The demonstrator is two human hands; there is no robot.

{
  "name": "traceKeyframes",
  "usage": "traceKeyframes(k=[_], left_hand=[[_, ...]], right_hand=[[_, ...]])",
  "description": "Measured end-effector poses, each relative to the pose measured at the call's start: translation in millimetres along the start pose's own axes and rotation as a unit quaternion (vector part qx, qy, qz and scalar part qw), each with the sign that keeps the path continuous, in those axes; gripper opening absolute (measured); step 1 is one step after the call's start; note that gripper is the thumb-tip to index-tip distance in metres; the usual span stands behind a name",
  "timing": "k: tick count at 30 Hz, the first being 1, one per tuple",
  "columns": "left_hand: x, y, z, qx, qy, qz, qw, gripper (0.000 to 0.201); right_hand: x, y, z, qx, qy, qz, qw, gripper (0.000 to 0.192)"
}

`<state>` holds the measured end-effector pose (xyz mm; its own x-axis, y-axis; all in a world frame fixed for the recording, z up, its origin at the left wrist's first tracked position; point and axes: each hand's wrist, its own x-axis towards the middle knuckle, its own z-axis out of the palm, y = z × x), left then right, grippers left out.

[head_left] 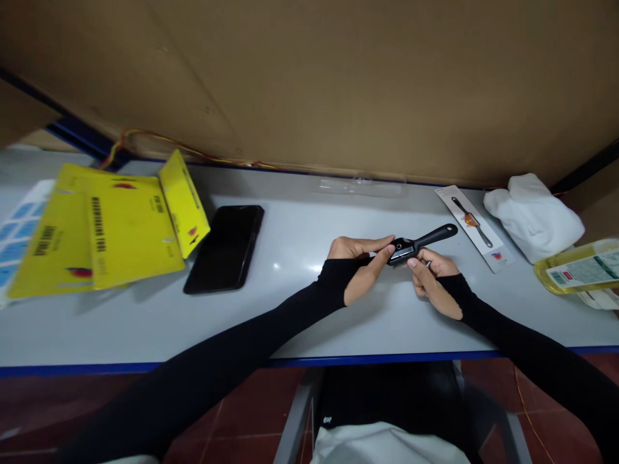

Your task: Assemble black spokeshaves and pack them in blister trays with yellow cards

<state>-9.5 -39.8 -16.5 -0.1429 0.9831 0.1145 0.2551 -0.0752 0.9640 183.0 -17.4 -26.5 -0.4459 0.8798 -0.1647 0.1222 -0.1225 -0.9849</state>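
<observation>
Above the right half of the table, a black spokeshave (436, 238) is held between both hands, tilted with its right handle up and away. My left hand (355, 265) is closed round the left end, its thumb and fingertips at the shiny middle part; that end's handle is mostly hidden. My right hand (434, 278) pinches the lower edge of the body near the right handle, with the thumb in front and the other fingers curled. Just to the right lies a white packaging card (474, 225) with a picture of a similar spokeshave.
At left, yellow woodworking-tool packaging (130, 225) stands folded over blue-and-white sheets (22, 222). A black phone (225, 248) lies beside it. Clear plastic packaging (360, 185) is at the back. A white cloth (534, 216) and a bottle of yellow liquid (580, 267) occupy the right end.
</observation>
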Motion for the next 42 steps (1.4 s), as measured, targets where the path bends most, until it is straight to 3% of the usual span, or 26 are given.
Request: traceKeyframes(k=[12,24,32,35,39,42], left_hand=[[-4,3,-0.9,0.024,0.021,-0.004,0.999,0.030],[-2,6,-4.3,0.030,-0.015,0.077,0.996,0.029],[0,8,-5.6,0.048,-0.024,0.096,0.994,0.030],[-1,7,-4.5,0.026,-0.018,0.078,0.996,0.028],[-3,5,-1.9,0.007,0.013,-0.006,1.000,0.032],[-4,5,-0.7,0.012,0.035,-0.010,0.999,0.039]], right_hand=[[4,1,-3,-0.019,0.031,-0.036,0.999,0.049],[3,-7,-5,-0.054,0.047,-0.057,0.996,0.051],[1,-8,-3,-0.077,0.052,-0.021,0.995,0.053],[2,-7,-5,-0.080,0.052,-0.037,0.995,0.052],[4,-7,-6,-0.076,0.058,-0.068,0.993,0.051],[4,-7,-5,-0.081,0.060,-0.084,0.991,0.051]])
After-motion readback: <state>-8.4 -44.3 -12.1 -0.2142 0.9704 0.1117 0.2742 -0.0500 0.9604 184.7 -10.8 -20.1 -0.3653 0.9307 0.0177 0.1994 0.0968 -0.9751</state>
